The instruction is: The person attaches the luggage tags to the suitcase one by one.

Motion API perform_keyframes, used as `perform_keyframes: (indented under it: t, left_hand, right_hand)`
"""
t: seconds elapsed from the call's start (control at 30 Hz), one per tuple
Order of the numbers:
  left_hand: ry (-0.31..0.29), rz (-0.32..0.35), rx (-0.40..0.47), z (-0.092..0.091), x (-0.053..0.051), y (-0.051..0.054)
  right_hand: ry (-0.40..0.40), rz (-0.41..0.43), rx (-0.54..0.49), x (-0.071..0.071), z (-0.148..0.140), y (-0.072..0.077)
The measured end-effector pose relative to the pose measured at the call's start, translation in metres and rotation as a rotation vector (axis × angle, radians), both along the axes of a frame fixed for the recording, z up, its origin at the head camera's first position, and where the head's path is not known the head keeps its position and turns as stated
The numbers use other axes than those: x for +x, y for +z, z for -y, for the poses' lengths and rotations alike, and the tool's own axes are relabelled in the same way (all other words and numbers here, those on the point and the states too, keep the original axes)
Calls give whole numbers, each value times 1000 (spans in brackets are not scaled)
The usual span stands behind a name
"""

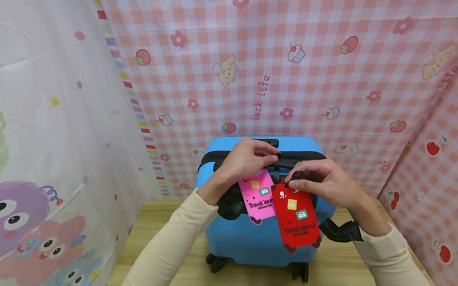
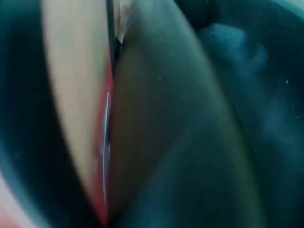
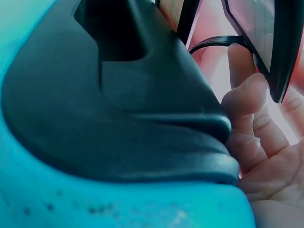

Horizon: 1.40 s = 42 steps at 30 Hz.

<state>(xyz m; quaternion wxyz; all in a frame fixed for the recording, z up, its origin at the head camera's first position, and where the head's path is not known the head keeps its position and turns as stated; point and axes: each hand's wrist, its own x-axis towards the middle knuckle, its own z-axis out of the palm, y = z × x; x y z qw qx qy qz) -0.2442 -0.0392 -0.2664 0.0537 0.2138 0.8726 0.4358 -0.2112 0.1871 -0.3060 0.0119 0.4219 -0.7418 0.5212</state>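
A blue suitcase (image 1: 263,247) stands upright with black trim and a black handle. A pink luggage tag (image 1: 259,198) hangs against its front, below my left hand (image 1: 248,159). To its right is a red luggage tag (image 1: 297,218), overlapping the pink one's edge. My right hand (image 1: 329,183) pinches the red tag at its top. The left thumb and forefinger close on a thin black strap near the handle; its exact run is hidden. In the right wrist view, a black strap (image 3: 216,42) loops beside the fingers (image 3: 244,97). The left wrist view is dark and blurred.
The suitcase's black wheels (image 1: 218,261) rest on a wood-grain tabletop (image 1: 168,254). A pink checked cloth (image 1: 272,74) hangs close behind, with another patterned cloth (image 1: 435,186) on the right. A white cartoon-print cloth (image 1: 73,136) hangs at the left.
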Motion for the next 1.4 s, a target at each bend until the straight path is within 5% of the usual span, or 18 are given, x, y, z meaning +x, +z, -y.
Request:
perform_keyframes:
  t: [0.4,0.7,1.03,1.4]
  left_hand:
    - [108,-127,35,-3,0,-7]
    - [98,-126,156,2,0,-10]
    - [-21,-193,262,5,0,-15]
    - [-11,-187,214,4,-4,-19]
  right_hand:
    - [-148,-145,-14,7,10,1]
    - [-415,-315,14,16,25,-3]
    - [-491,-313,-28,16,34,-7]
    - [-536,-243,25,6,30,-9]
